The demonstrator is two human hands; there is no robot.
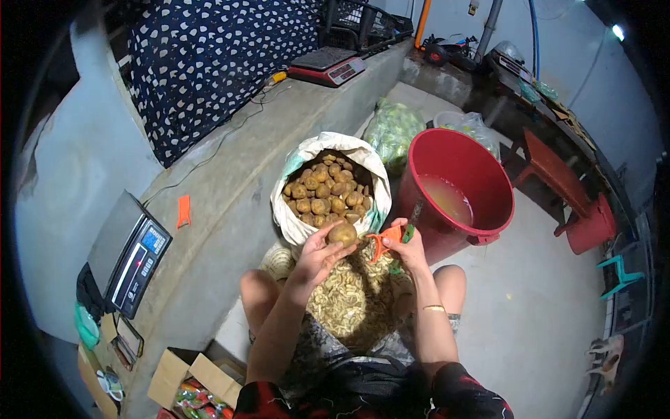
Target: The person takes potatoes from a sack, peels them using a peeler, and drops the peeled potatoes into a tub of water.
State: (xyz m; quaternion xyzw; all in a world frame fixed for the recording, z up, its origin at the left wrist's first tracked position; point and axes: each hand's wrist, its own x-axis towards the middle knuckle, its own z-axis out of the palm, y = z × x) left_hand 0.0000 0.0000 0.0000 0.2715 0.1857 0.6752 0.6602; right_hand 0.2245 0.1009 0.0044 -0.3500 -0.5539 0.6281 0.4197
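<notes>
My left hand (pixel 320 255) holds a round brown potato (pixel 343 235) in its fingers, just in front of the sack's rim. Beside it on the right, my right hand (pixel 407 246) grips an orange peeler (pixel 385 241), with something green at its end. The peeler and the potato are apart. An open white sack (pixel 287 218) full of brown potatoes (pixel 322 189) stands beyond my hands. Below them, between my legs, lies a heap of pale peelings (pixel 347 300).
A red bucket (pixel 421 209) with cloudy liquid stands right of the sack, near a bag of greens (pixel 395 131). Scales (pixel 139 262), another orange peeler (pixel 183 211) and a cardboard box (pixel 167 378) are at the left. A cat (pixel 606 359) is at the far right.
</notes>
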